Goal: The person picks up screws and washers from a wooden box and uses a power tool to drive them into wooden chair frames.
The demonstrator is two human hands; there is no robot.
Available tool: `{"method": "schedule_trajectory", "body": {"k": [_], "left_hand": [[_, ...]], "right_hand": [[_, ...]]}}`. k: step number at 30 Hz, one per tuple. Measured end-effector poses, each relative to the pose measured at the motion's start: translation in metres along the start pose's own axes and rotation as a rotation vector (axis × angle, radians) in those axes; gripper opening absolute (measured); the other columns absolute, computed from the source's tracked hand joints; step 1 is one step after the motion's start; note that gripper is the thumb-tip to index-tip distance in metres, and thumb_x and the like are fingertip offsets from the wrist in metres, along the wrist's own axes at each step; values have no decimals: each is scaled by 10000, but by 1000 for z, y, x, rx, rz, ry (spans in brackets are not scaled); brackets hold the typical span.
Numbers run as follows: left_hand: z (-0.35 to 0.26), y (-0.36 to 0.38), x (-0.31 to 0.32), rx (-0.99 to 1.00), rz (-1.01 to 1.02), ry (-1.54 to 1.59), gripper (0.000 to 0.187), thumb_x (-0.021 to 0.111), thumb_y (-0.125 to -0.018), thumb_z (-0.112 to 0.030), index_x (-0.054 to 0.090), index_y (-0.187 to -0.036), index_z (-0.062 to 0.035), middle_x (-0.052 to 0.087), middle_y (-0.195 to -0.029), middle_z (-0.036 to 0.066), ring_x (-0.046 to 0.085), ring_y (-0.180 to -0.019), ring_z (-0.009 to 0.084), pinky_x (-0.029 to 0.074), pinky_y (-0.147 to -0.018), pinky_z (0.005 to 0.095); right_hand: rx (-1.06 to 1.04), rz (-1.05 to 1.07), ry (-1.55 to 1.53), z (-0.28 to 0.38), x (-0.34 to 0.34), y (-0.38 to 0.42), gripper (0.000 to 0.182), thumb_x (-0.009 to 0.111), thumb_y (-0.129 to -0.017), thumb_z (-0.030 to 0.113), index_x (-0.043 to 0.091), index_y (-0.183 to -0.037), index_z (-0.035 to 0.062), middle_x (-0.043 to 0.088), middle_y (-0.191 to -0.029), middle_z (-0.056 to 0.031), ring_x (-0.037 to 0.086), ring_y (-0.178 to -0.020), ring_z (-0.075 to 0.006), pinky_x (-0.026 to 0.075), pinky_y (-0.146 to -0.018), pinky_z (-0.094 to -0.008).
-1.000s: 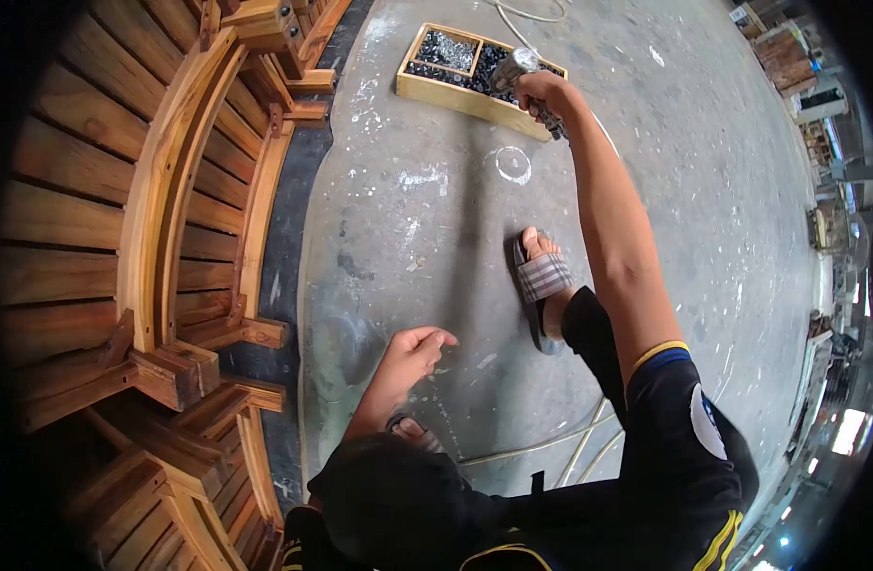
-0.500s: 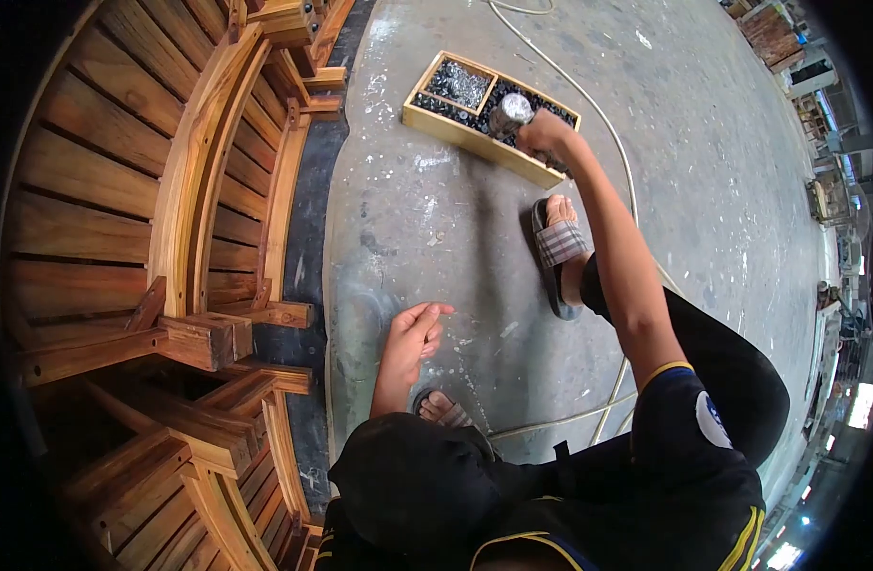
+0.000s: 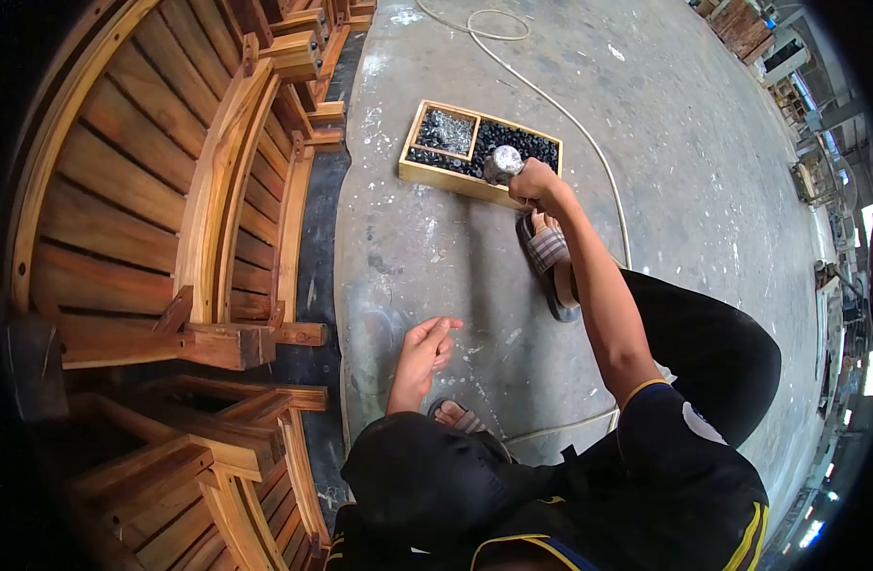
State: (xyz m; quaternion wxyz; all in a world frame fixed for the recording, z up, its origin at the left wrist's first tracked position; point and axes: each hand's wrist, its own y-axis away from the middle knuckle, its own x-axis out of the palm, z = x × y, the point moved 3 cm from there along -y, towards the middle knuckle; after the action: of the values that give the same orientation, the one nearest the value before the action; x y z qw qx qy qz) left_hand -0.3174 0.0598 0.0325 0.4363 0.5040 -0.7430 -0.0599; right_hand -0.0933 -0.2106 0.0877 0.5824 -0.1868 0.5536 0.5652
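My right hand (image 3: 535, 182) is closed round the handle of a tool with a round, silvery metal head (image 3: 504, 162), held over the near edge of a wooden box (image 3: 456, 181). Black parts (image 3: 525, 142) fill most of the box, and small silvery pieces (image 3: 445, 130) lie in its upper left compartment. Lower down, my left hand (image 3: 429, 347) is above the floor, its fingers curled together with the index finger pointing right. Whether something small is between those fingers, I cannot make out.
Slatted wooden furniture (image 3: 108, 214) stands along the left on a black strip (image 3: 315, 257). A pale hose (image 3: 589, 133) curves over the grey floor (image 3: 674, 171) right of the box. My sandalled foot (image 3: 550, 249) is just below the box.
The view has shifted a little. My right hand and the metal-headed tool have moved slightly down and left, towards the box's near edge. My left hand keeps the same curled pose.
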Motion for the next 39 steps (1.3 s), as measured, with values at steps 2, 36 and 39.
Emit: {"method": "schedule_trajectory", "body": {"k": [2,36,39], "left_hand": [[-1,1,-3,35,4,45,237,487,-978,-200,576,-1088,-9,425,-605,-30,343,-458,45,254,-417,203],[49,26,-36,197,-506,160,230,564,-946,-212,601,-1042,-7,597,-785,55,525,-601,102,382,-479,207],[32,22,-37,322,-451,195,229,567,-947,-232,601,-1001,-12,582,-764,44,523,-596,104,372,-467,208]], "right_hand": [[-17,3,-5,-2,2,0,169,589,-560,81,611,-611,-79,594,-573,-165,612,-526,-223,456,-462,-345],[-56,242,-380,-92,-8,104,155,609,-591,27,593,-739,-16,521,-547,-51,453,-417,-134,352,-372,-306],[-108,262,-743,-91,-1,126,169,612,-622,24,600,-786,-16,537,-567,-41,459,-418,-119,357,-376,-283]]}}
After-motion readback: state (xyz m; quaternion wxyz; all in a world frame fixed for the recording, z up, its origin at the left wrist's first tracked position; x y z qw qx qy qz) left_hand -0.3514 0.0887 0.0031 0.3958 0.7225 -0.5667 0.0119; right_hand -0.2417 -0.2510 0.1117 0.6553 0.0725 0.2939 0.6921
